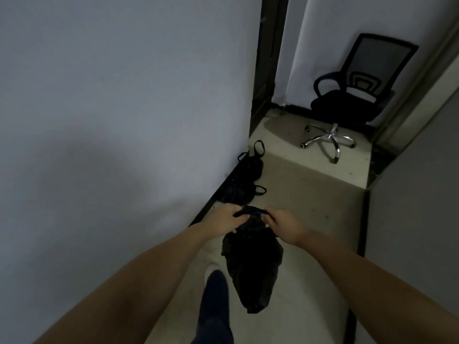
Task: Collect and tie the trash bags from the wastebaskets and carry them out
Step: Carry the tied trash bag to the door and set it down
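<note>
You hold the black trash bag (250, 264) up in front of you over the pale floor (310, 199), its body hanging down — your left hand (229, 219) and right hand (283, 225) each pinch one end of its twisted top with curled fingers. Two more black bags (244, 180) lie just ahead against the wall (111, 108); an office chair (355, 95) stands beyond — well apart.

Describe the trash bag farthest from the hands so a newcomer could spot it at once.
Follow the white wall on the left down to its base, toward the office chair. Two black bags lie there; the farthest bag is the one nearer the chair, beyond the nearer floor bag. One handle loop sticks up.
</note>
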`<action>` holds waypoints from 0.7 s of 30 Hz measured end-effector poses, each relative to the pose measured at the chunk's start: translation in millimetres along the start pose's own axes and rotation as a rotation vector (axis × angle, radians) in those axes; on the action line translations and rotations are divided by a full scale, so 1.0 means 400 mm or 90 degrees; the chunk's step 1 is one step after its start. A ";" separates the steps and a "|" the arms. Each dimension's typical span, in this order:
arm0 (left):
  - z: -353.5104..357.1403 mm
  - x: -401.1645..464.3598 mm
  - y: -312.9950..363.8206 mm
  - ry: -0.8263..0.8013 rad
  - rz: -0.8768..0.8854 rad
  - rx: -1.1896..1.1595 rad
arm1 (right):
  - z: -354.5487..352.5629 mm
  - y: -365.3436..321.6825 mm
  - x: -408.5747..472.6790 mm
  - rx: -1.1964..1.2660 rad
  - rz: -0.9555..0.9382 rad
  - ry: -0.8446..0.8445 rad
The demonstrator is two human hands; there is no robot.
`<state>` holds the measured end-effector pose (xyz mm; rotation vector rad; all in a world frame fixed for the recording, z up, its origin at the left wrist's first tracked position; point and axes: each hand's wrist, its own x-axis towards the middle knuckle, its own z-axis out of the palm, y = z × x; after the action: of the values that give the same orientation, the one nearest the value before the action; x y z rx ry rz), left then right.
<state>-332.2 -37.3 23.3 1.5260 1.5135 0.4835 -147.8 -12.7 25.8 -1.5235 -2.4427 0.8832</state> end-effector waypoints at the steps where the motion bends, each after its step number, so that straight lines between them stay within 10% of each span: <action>1: -0.029 0.059 -0.013 -0.003 -0.006 -0.003 | -0.009 0.007 0.057 0.001 0.003 -0.007; 21: -0.380 0.896 -0.388 -0.177 -0.123 0.227 | 0.206 0.236 0.969 0.202 0.133 -0.186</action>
<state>-481.3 321.2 -134.4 1.6126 1.5593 -0.1166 -294.0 315.2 -166.4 -1.6441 -2.1981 1.5477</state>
